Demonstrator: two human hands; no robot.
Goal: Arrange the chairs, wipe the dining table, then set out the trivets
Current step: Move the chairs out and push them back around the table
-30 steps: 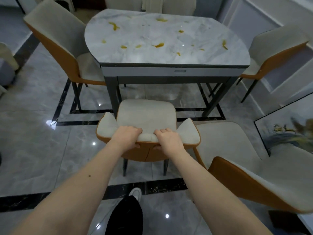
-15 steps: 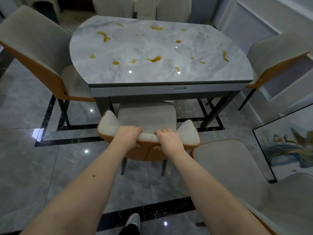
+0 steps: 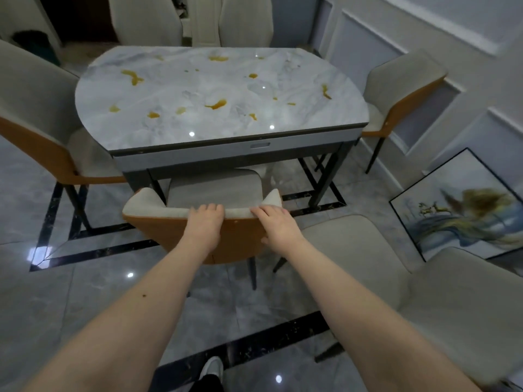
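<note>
Both hands, left hand and right hand, grip the chair backrest with curled fingers (seat beyond them under the stained tabletop); a hard shove could knock its edge.

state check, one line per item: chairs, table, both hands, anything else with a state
near chair: upright, seat partly under the table
table: marble top dirty with yellow-orange spills, no trivets on it
left hand: fingers curled over the near chair's top edge
right hand: fingers over the same edge, at its right end
left chair: upright, pulled out, angled
right chair: upright beside the table
front-right chair: away from the table
framed picture: leaning against the wall
</note>
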